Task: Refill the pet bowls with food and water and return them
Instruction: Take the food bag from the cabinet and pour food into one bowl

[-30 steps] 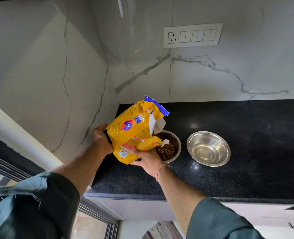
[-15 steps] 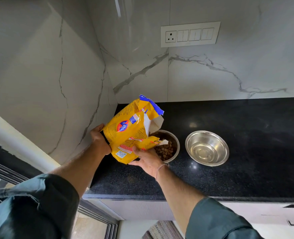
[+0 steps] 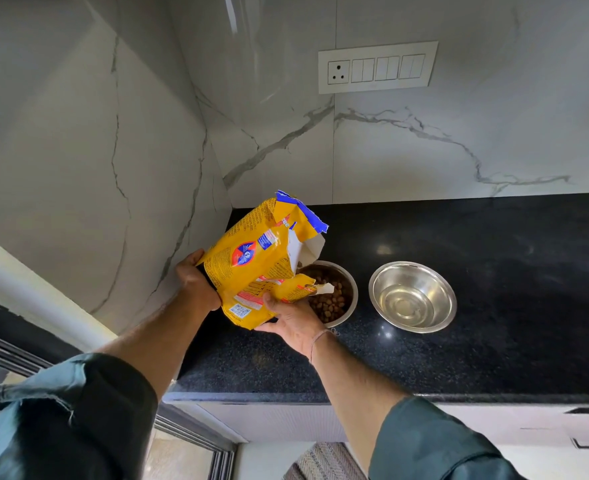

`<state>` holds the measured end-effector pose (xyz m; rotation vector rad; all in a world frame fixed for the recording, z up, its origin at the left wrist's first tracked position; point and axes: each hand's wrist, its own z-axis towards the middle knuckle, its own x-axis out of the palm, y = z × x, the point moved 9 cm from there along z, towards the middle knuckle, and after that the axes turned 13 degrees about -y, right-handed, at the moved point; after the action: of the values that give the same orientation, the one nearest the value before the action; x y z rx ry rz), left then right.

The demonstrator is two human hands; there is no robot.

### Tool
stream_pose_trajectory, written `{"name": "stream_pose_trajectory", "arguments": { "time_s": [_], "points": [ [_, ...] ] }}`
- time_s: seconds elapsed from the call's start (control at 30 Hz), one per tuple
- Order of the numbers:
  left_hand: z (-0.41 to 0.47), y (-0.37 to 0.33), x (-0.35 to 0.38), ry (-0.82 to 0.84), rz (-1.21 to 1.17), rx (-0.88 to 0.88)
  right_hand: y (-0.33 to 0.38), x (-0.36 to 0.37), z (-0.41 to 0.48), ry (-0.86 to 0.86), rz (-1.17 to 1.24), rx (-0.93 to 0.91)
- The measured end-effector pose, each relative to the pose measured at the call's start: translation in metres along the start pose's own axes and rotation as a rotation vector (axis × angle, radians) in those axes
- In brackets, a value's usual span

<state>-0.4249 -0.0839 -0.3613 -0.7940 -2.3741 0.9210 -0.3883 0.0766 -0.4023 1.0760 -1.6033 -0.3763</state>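
So the food part is well under way: the food bowl (image 3: 331, 293), just beyond my right hand (image 3: 291, 322), already has a layer of brown kibble (image 3: 331, 301) across its bottom, and the torn mouth of the yellow food bag (image 3: 262, 261) hangs over its near rim. I judge the pour is near its end or pausing, since I can't make out any pieces actually falling. The second steel bowl (image 3: 412, 296) sits further out to the right of that hand, close beside the food bowl but not touching it, and it seems to hold clear water, though the shine of the steel makes the level hard to read. Both bowls stand on the black desk (image 3: 494, 306). What is left, as I see it: finish the pour, set the bag down, and carry both bowls back to their place, which is not in view.

My left hand (image 3: 196, 282) is wrapped around the bottom end of the bag, fingers closed on it and hidden behind the packet. My right hand cups the bag from underneath near its lower edge, palm up, thumb pressed on the front face, fingers curled round the underside. Both hands are clamped on the bag, holding it tilted with its open top toward the food bowl.
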Motion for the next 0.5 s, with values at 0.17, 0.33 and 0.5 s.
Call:
{"name": "stream_pose_trajectory", "arguments": {
  "time_s": [0.17, 0.33, 0.5],
  "points": [
    [0.0031, -0.0030, -0.0006, 0.013, -0.010, 0.021, 0.0016, 0.0011, 0.0026, -0.008, 0.015, 0.004],
    [0.0018, -0.0062, 0.0016, 0.033, -0.025, 0.034, 0.0007, 0.0040, 0.0037, 0.013, -0.002, 0.003],
    [0.0024, -0.0061, 0.0016, 0.038, -0.036, 0.029, 0.0014, 0.0042, 0.0059, -0.009, 0.002, 0.006]
  ]
}}
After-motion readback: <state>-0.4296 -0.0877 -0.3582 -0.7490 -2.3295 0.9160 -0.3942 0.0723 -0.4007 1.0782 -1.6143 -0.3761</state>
